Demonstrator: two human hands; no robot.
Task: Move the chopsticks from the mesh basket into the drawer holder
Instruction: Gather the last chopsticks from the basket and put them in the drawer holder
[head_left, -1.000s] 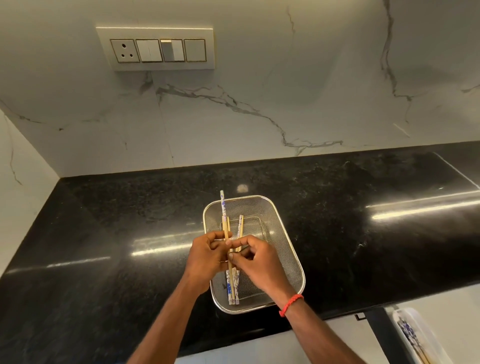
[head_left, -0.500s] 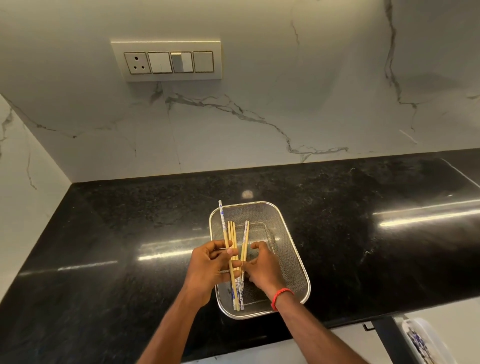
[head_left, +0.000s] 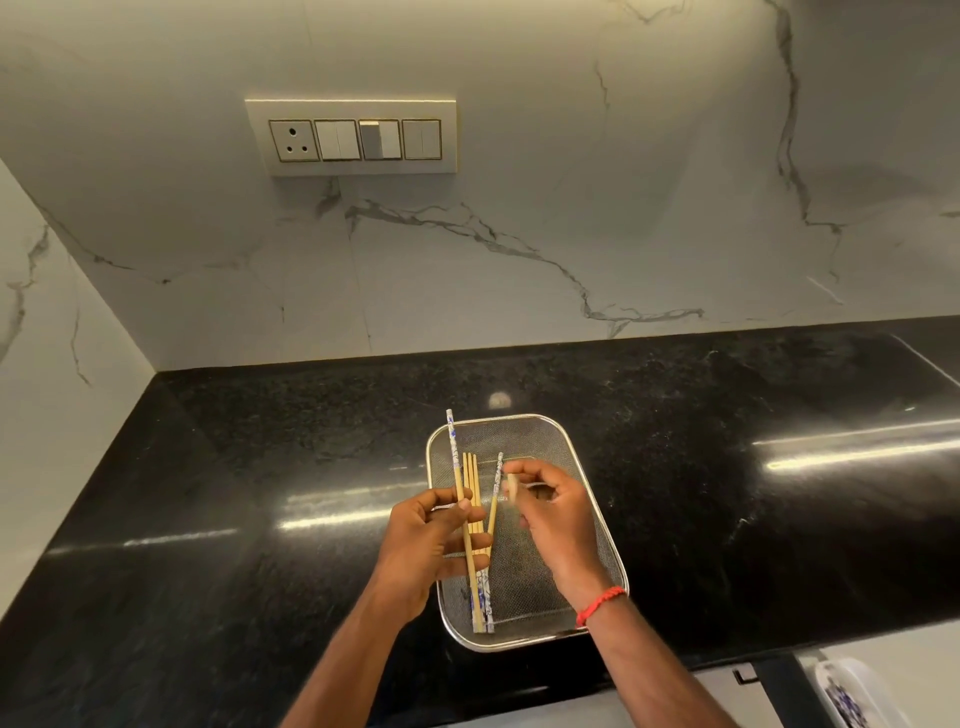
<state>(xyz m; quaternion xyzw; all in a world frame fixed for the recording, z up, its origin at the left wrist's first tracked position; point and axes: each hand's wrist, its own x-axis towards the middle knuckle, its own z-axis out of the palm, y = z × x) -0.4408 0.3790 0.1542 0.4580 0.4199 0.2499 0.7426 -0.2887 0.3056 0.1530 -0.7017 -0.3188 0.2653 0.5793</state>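
A rectangular metal mesh basket (head_left: 582, 467) sits on the black counter near its front edge. My left hand (head_left: 421, 545) holds a bundle of several chopsticks (head_left: 470, 478) over the basket's left side; some are plain wood, some have blue-and-white patterned ends, and their tips fan out toward the wall. My right hand (head_left: 550, 514) hovers over the basket just right of the bundle, fingers curled and blurred, apart from the chopsticks. The white drawer holder (head_left: 852, 693) shows at the bottom right corner, with patterned chopsticks inside.
The black granite counter (head_left: 727, 493) runs from the left corner wall to the right. White marble wall behind carries a switch panel (head_left: 353, 137). A dark drawer front edge (head_left: 779, 686) lies below the counter at right.
My right hand has let go of the bundle and moved up and to the right. The chopsticks stay in my left hand, fanned wider. The camera has shifted slightly.
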